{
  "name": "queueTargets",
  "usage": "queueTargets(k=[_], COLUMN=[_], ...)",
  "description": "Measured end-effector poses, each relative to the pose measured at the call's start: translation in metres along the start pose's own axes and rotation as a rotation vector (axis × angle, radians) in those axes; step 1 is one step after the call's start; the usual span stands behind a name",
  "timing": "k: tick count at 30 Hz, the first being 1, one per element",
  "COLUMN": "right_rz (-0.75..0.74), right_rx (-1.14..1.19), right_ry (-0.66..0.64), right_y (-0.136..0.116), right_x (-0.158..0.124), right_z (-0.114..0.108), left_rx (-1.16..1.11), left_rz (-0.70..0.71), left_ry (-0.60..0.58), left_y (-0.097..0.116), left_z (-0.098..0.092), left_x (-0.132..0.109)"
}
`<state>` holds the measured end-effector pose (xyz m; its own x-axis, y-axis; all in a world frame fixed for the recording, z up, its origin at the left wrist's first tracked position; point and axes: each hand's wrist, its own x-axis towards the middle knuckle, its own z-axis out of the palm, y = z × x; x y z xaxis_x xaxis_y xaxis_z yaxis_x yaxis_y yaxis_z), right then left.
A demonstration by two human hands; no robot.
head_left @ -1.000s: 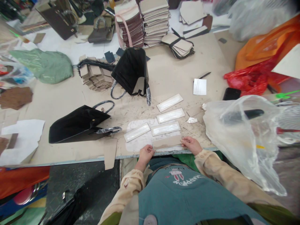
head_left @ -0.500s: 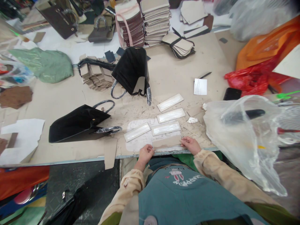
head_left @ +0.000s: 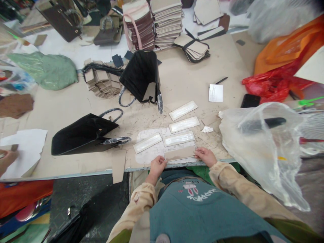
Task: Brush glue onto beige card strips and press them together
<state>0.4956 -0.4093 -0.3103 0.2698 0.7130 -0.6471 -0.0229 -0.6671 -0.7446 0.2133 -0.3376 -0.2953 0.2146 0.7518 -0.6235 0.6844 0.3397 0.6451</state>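
A flat brown rectangular panel lies at the table's front edge, pinched at both ends. My left hand is closed on its left end; my right hand grips the right end between thumb and fingers. Just beyond it lies a similar panel with a whitish, shiny strip on top. Two more such panels, a middle one and a far one, are farther back, and a slanted one rests to the left. A pale sheet is partly under them.
Two black handbags with wrapped handles, one lying and one farther back, are left of the panels. A clear plastic bag is at the right. Stacked pieces stand behind. Another person's hand is at the far left.
Another person's hand has come in at the far left edge, over the white paper. My hands and the brown panel have stayed in place; the view has shifted slightly.
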Motion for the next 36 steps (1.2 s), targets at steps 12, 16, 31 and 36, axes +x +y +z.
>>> queueTargets(k=[12,16,31,36], right_rz=[-0.002,0.005,-0.027,-0.029], right_rx=[0.001,-0.039,-0.058,-0.045], right_ry=[-0.012,-0.011,-0.006,0.0], right_y=[0.0033,0.0026,0.0018,0.0033], right_x=[-0.0004,-0.0005,-0.0023,-0.0019], right_z=[-0.0006,-0.0017,-0.0005,0.0002], left_rx=[0.048,0.079,0.083,0.099], left_rz=[-0.006,-0.007,-0.005,-0.012], left_ry=[0.018,0.03,-0.007,0.008], left_y=[0.0011,0.0027,0.0063,0.0086], left_z=[0.0006,0.0009,-0.0038,-0.0032], left_x=[0.0013,0.0014,0.0005,0.0001])
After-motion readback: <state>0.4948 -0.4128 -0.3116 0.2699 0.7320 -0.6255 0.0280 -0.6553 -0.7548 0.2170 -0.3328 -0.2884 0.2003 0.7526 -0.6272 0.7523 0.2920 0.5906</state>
